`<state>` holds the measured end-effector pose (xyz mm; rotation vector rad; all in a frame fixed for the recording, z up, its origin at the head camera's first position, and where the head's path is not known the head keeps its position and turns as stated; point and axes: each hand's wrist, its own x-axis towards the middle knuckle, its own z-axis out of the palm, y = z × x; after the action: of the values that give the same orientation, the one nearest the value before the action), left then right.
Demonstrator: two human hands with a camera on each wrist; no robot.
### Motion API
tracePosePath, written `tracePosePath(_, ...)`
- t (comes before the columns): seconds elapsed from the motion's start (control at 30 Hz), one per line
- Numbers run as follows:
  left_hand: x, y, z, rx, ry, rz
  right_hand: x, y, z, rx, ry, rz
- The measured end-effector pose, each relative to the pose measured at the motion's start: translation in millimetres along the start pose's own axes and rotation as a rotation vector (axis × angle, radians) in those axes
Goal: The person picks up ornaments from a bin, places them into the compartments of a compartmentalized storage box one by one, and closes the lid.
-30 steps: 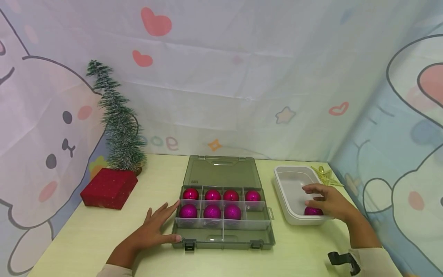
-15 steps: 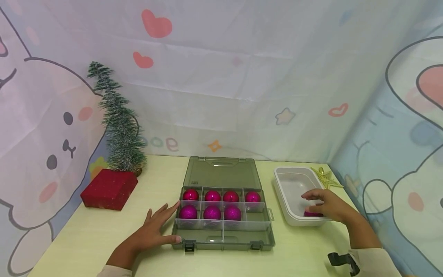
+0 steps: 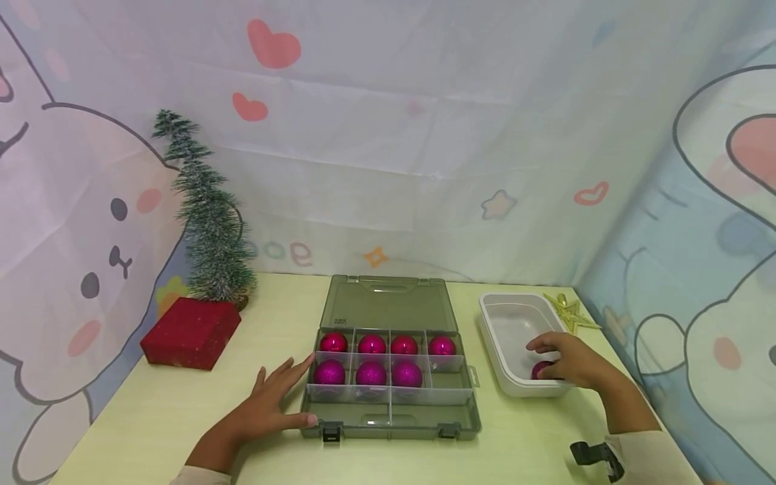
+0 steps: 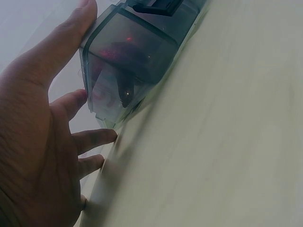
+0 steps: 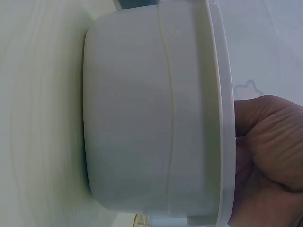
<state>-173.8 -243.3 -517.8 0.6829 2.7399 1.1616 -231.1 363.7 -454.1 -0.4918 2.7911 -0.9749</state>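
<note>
A clear grey-green divided box point(image 3: 433, 412) lies with its lid laid back on the table. Shiny and glittery magenta Christmas baubles point(image 3: 372, 372) fill its back row and part of its middle row. My left hand point(image 3: 267, 407) rests spread at the box's left side, thumb and fingertips touching its wall; the left wrist view shows the same contact. Inside the white tub point(image 3: 498, 350), my right hand point(image 3: 576, 362) holds a magenta bauble point(image 3: 539, 370) near the front end, the thumb across it. In the right wrist view, the tub wall hides the fingertips and bauble.
A small frosted Christmas tree point(image 3: 212, 229) stands at the back left behind a dark red box point(image 3: 190, 333). Gold star ornaments point(image 3: 570, 313) lie behind the tub at the right. A printed cloth point(image 3: 394, 155) hangs along the back and sides.
My right hand has shifted slightly lower and left in the tub, with its thumb over the bauble. That bauble now shows a little further left. My left hand stays put.
</note>
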Motion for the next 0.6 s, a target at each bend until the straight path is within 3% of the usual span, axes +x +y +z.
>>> tracePosePath(0.23,-0.6,0.3,0.3,-0.008,-0.001,-0.003,2.2,-2.0,2.1,0.02,0.041,-0.009)
tracePosePath(0.6,0.0,-0.4,0.7,-0.011,-0.006,-0.006,5.0,-4.9,10.4,0.041,0.162,-0.103)
